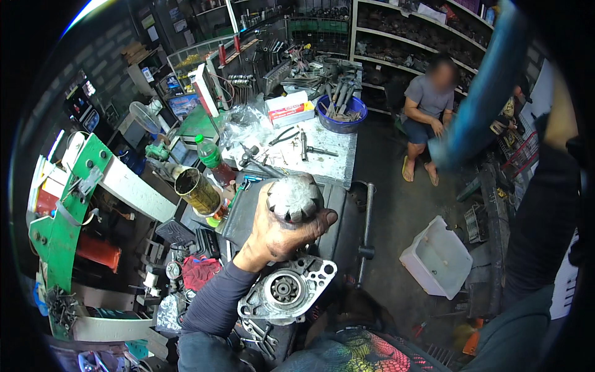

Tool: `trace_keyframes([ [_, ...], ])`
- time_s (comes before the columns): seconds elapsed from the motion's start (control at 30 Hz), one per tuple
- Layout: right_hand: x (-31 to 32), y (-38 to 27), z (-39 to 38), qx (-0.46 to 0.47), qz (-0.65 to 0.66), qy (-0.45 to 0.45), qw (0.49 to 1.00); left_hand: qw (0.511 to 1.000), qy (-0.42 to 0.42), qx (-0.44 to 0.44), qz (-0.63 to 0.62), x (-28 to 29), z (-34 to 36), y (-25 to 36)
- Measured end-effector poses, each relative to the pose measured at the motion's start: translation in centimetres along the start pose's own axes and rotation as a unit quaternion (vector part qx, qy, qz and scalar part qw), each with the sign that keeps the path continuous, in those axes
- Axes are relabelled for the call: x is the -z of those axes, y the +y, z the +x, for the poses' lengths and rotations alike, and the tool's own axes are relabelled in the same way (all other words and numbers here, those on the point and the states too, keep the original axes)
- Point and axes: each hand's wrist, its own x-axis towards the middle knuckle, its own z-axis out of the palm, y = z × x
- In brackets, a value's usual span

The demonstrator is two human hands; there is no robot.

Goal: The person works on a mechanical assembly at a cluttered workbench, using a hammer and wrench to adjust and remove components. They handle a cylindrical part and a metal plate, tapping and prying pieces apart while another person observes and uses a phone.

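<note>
My left hand (276,232) is wrapped round a dark, round metal part (293,199) with a pale, worn top and notches along its edge. It is held up above the bench, thumb out to the right. Just below my wrist lies a grey metal housing (286,290) with bolt holes and a small toothed gear in its middle. My right arm (538,211), in a dark sleeve, is raised at the far right. My right hand (559,118) is blurred at the rim, its fingers not readable. Near it, a long blue object (489,87) is smeared by motion; whether I hold it is unclear.
Pliers (284,136), a blue tub of metal parts (341,118) and a bottle (211,156) stand on the bench, beside a rusty can (197,189). A long metal bar (366,232) juts up at the right. A person (427,105) sits beyond a white bin (437,257).
</note>
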Motion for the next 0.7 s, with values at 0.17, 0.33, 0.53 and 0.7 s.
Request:
trace_keyframes([
  [0.17,-1.3,0.5,-0.3,0.004,0.0,-0.049,0.999,0.981,0.098,-0.021,-0.166,-1.4,0.3,-0.1],
  [0.33,-1.5,0.9,0.5,0.035,-0.021,-0.051,0.998,0.982,0.094,0.03,-0.164,-0.5,-0.2,1.7],
  [0.53,-2.6,2.4,-0.1,0.069,-0.034,-0.027,0.997,0.936,-0.207,0.086,-0.273,1.8,2.3,0.9],
  [0.7,-2.9,3.0,-1.1,0.153,-0.074,0.008,0.986,0.955,0.226,-0.143,0.13,-1.4,-0.8,-2.3],
])
